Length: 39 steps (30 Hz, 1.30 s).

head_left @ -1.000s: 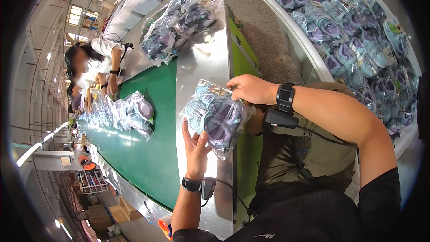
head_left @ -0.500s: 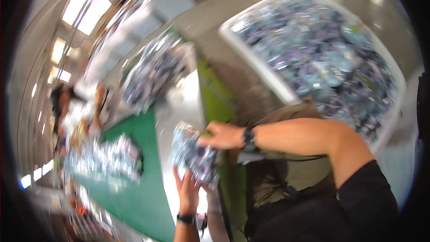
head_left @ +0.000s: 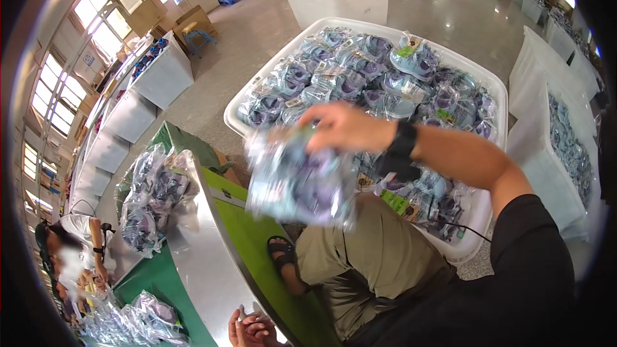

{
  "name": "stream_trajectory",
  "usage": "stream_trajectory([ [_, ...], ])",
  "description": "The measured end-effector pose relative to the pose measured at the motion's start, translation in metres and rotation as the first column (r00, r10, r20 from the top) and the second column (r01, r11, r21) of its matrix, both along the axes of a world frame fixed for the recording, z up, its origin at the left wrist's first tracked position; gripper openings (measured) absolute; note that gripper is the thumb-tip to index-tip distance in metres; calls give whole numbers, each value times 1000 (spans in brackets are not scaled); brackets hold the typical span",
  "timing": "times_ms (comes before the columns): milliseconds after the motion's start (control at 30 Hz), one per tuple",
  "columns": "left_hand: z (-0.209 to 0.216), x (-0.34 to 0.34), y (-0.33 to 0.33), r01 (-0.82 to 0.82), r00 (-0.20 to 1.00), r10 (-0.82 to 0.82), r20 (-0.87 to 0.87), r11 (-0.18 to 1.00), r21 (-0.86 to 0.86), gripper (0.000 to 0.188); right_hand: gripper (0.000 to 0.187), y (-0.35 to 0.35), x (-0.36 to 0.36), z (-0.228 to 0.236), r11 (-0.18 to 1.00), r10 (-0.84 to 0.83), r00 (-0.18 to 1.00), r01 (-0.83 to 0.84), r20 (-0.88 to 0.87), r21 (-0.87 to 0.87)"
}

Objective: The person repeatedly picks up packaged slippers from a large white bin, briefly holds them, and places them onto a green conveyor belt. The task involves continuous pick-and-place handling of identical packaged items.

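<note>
My right hand (head_left: 344,130) grips the top of a clear plastic bag of light-blue and purple shoes (head_left: 302,183), blurred by motion. The bag hangs between the metal table edge and a large white bin (head_left: 234,112). Many similar bagged shoes (head_left: 334,83) fill that bin, some with green labels. At the lower edge, my left hand (head_left: 252,329) is over the metal tabletop (head_left: 205,263), fingers loosely bent and apart, with nothing visible in them.
More bagged shoes (head_left: 151,199) are heaped at the table's far end. Others lie on the green belt (head_left: 177,283), near a person in white (head_left: 80,244). White bins stand behind, including one tub (head_left: 337,0) and a filled one (head_left: 546,148) at right. My bent leg (head_left: 360,250) is beside the table.
My right hand has lifted the bagged shoes off the metal table and carried them right toward the bin. My left hand has let go and is lower in view. The view has turned right.
</note>
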<state>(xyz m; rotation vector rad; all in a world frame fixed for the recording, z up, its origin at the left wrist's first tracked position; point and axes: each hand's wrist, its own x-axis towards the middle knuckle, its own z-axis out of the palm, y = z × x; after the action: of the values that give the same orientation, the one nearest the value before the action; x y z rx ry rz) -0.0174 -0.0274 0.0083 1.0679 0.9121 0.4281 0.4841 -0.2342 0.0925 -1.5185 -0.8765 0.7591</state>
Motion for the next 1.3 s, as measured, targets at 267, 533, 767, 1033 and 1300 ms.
stream_trajectory([
  [267, -8, -5, 6, 2, 999, -3, 48, 999, 35, 47, 59, -188, 225, -42, 734, -593, 712, 670, 375, -110],
  [533, -13, -8, 4, -29, 998, 25, 51, 997, 72, 48, 55, -181, 198, -154, 625, -165, 429, 742, 888, -243],
  [767, -4, 7, -5, -42, 999, 44, -22, 997, 71, 47, 49, -151, 192, -181, 466, -49, 323, 845, 945, -264],
  [1033, -30, -26, 18, 22, 996, -14, -84, 995, 100, 50, 44, -91, 198, -209, 388, 20, 298, 877, 954, -282],
  [1300, -8, 10, 16, 26, 993, -24, 115, 1000, -12, 37, 60, -135, 275, -176, 556, -70, 439, 762, 896, -330],
])
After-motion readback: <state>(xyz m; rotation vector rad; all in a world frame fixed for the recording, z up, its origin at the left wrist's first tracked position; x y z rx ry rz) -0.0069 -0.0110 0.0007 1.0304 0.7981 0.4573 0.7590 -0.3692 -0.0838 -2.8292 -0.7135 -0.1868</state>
